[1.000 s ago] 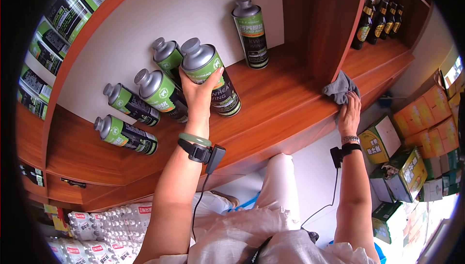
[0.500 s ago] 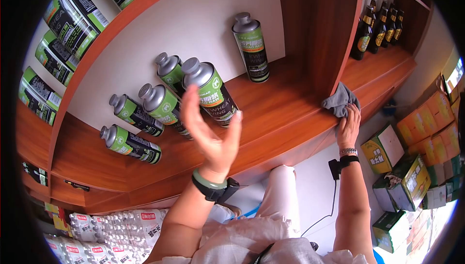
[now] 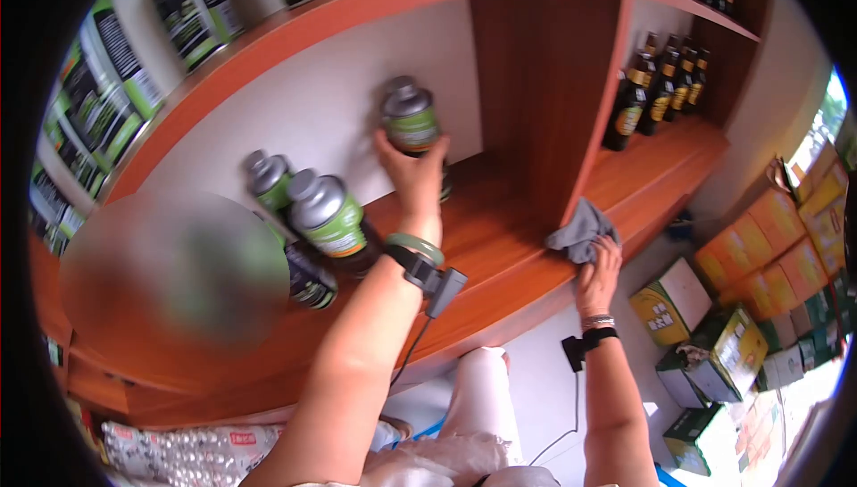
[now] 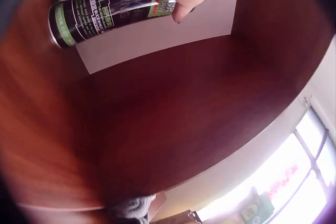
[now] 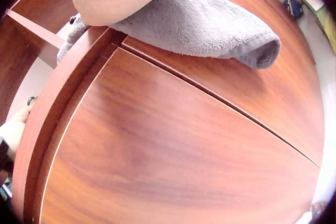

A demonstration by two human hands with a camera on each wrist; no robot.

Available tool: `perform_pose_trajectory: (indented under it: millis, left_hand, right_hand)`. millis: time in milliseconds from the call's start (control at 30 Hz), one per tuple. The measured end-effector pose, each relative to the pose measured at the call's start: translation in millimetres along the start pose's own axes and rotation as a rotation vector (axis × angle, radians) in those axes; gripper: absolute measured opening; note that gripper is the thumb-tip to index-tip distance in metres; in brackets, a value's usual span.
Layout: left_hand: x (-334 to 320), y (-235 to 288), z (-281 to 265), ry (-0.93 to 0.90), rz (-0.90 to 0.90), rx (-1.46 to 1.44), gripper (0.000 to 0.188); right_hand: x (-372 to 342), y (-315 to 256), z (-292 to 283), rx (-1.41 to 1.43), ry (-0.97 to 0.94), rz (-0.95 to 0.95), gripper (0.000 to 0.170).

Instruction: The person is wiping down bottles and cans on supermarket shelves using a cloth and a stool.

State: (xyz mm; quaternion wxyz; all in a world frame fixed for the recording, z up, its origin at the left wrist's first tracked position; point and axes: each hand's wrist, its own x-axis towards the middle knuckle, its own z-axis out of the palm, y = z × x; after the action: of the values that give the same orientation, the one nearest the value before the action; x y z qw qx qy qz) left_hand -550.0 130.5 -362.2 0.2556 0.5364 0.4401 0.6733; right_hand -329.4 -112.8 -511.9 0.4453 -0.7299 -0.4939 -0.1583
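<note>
In the head view, my left hand (image 3: pixel 415 179) grips the upper part of a green and black can (image 3: pixel 411 121) with a silver screw-cap top. It stands at the back of the shelf; in the left wrist view, thumb and fingers wrap the can (image 4: pixel 100 16) near its top. Left of it stands another such can (image 3: pixel 328 215), with a similar can (image 3: pixel 268 179) behind and a dark can (image 3: pixel 311 277) leaning lower down. My right hand (image 3: pixel 598 277) holds a grey cloth (image 3: pixel 585 230) against the shelf's front edge. The cloth (image 5: pixel 205 24) drapes over the wood in the right wrist view.
An upright divider (image 3: pixel 594 121) separates this shelf from one with several brown bottles (image 3: pixel 656 94). More cans (image 3: pixel 98 76) fill the upper left shelves. Cardboard boxes (image 3: pixel 741 255) are stacked at the right, wrapped bottles (image 3: pixel 187 451) below left. A blurred patch covers the left side.
My left hand has let go of the large front can, moved right and back, and taken hold of the can standing apart. My right hand stays at the cloth. The head view has shifted.
</note>
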Motion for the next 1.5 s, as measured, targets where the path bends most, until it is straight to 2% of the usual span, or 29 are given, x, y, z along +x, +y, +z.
perform_pose_trajectory:
  millis: [100, 200, 300, 467, 600, 667, 800, 867, 933, 967, 1000, 1100, 1167, 1200, 1233, 1333, 1400, 1500]
  left_hand:
    - [19, -2, 15, 0.126, 0.102, 0.137, 0.083]
    - [21, 4, 22, 0.143, 0.153, 0.223, 0.084]
    - [21, 10, 18, 0.112, 0.149, 0.233, 0.077]
    - [20, 9, 11, -0.017, 0.026, 0.220, 0.089]
    - [-11, 30, 0, -0.144, 0.111, 0.068, 0.086]
    - [-26, 37, -9, -0.242, 0.071, -0.071, 0.081]
    - [-75, 88, -47, -0.377, 0.103, -0.305, 0.069]
    - [-92, 109, -80, -0.478, -0.003, -0.323, 0.060]
    - [-111, 123, -117, -0.521, -0.026, -0.363, 0.057]
    - [-119, 133, -134, -0.502, 0.060, -0.381, 0.065]
    - [-120, 128, -156, -0.626, 0.030, -0.412, 0.082]
    - [-136, 133, -212, -0.565, -0.034, -0.503, 0.086]
    - [-137, 125, -251, -0.524, -0.049, -0.449, 0.091]
    - [-142, 130, -266, -0.447, -0.051, -0.430, 0.094]
    - [-145, 125, -285, -0.400, -0.062, -0.367, 0.095]
    - [-145, 99, -336, -0.258, -0.065, -0.249, 0.099]
    - [-144, 95, -356, -0.256, -0.049, -0.224, 0.100]
    - [-146, 83, -379, -0.280, 0.003, -0.154, 0.100]
  right_hand:
    - [0, -1, 0, 0.037, 0.007, 0.000, 0.036]
    - [1, -3, -2, 0.025, 0.003, -0.008, 0.036]
    - [0, -2, -1, 0.036, 0.016, 0.000, 0.036]
    - [2, -5, -6, 0.024, 0.011, -0.017, 0.036]
    - [2, -6, -10, -0.003, -0.026, -0.002, 0.033]
    - [2, -7, -12, -0.016, -0.039, -0.011, 0.032]
    - [2, -8, -14, -0.038, -0.038, -0.011, 0.032]
    - [5, -9, -15, -0.058, -0.020, -0.025, 0.032]
    - [6, -11, -16, -0.077, -0.014, -0.031, 0.032]
    - [6, -13, -16, -0.093, -0.001, -0.032, 0.031]
    - [6, -14, -15, -0.091, 0.023, -0.028, 0.030]
    - [2, -21, -17, -0.141, 0.027, 0.005, 0.023]
    - [-3, -30, -24, -0.031, -0.009, 0.061, 0.022]
    - [-8, -34, -26, 0.023, -0.026, 0.091, 0.021]
    - [-16, -35, -22, 0.028, 0.061, 0.082, 0.016]
    - [-56, -55, -24, 0.638, -0.123, 0.486, 0.024]
    - [-65, -135, -77, 1.002, -0.275, 0.616, 0.028]
    - [-77, -208, -103, 1.145, -0.468, 0.566, 0.030]
